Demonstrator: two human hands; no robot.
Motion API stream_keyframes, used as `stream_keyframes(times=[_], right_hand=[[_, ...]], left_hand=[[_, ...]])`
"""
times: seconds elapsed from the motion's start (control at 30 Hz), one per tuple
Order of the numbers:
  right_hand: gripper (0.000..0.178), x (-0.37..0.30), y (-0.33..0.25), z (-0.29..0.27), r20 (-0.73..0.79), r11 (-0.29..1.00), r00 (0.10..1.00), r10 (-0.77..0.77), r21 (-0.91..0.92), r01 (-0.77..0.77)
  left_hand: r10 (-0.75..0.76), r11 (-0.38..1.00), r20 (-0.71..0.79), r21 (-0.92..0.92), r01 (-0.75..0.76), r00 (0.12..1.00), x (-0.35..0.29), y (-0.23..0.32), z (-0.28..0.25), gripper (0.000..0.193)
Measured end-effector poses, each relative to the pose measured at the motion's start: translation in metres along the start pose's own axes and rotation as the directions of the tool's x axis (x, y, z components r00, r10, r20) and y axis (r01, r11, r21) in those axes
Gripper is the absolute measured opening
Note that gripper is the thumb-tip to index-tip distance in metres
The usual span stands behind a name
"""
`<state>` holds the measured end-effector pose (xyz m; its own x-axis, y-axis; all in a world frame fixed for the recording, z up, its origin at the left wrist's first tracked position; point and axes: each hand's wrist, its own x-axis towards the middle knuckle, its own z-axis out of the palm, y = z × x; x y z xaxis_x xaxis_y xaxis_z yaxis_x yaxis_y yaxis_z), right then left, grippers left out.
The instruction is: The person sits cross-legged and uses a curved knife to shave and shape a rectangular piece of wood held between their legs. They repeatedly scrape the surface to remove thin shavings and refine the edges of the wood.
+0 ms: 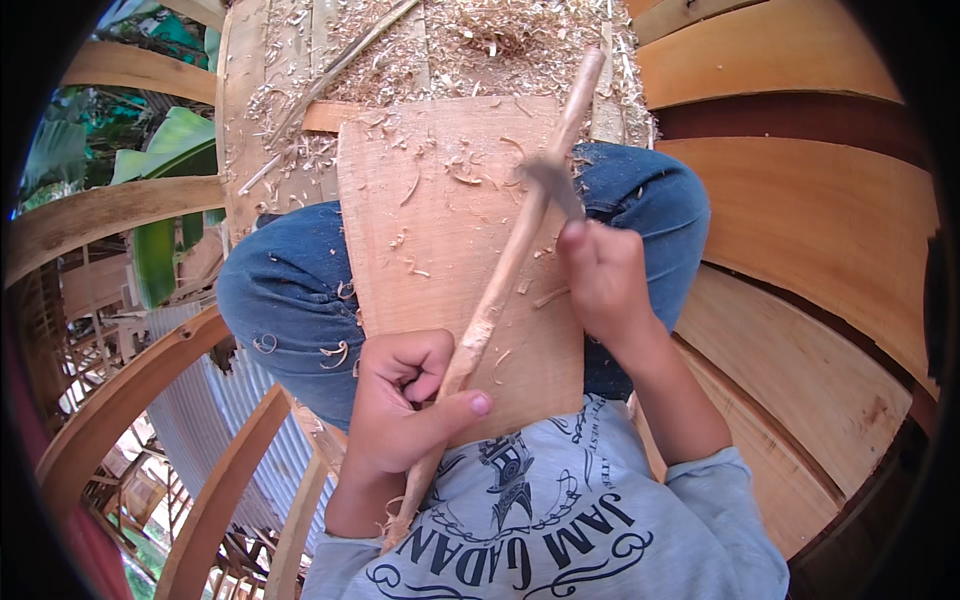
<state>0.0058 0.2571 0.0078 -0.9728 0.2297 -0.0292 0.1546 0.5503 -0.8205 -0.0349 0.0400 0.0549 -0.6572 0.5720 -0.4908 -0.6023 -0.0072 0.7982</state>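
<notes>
A long, pale wooden stick (500, 275) slants across my lap, its lower end near my shirt and its far end up and to the right. My left hand (400, 405) is closed round its lower part, with the thumb lying across it. My right hand (605, 275) is a fist on a knife, whose handle is hidden in the fingers. The dark knife blade (552, 182), blurred by motion, lies across the stick's upper half. Under the stick, a broad flat board (400, 215) rests over my thighs, dotted with curled shavings.
Wood shavings (490, 40) are heaped on the slatted floor (245, 80) ahead. A thin strip of wood (335, 75) lies there at a slant. Curved wooden slats (790, 200) rise on the right. More rails (120, 215) stand at left, with leaves and corrugated metal sheeting (235, 430) beyond.
</notes>
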Motion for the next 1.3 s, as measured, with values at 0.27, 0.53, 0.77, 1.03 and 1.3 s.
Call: stream_keyframes(times=[0.27,0.53,0.77,1.03,1.3], right_hand=[[0.042,0.003,0.01,-0.003,0.056,0.98,0.984,0.17,0.098,-0.175],[0.051,0.012,0.015,-0.001,0.064,0.942,0.974,0.219,0.246,-0.228],[0.053,0.018,0.021,-0.002,0.036,0.931,0.969,0.245,0.271,-0.245],[0.056,0.026,0.01,-0.004,0.106,0.754,0.89,0.444,0.492,-0.435],[0.043,0.003,-0.012,-0.013,0.162,0.944,0.983,0.082,0.305,-0.129]], left_hand=[[-0.004,1.0,-0.017,0.002,0.005,1.0,0.0,0.0,0.002,0.051],[-0.004,1.0,-0.045,-0.027,0.003,0.999,0.0,0.001,0.006,0.052],[0.002,0.999,-0.056,-0.042,-0.005,0.998,0.003,0.0,0.006,0.052],[-0.001,1.0,-0.038,-0.019,0.001,0.999,0.001,-0.001,0.006,0.053],[0.016,0.999,-0.007,0.047,-0.016,1.0,0.002,-0.002,0.006,0.053]])
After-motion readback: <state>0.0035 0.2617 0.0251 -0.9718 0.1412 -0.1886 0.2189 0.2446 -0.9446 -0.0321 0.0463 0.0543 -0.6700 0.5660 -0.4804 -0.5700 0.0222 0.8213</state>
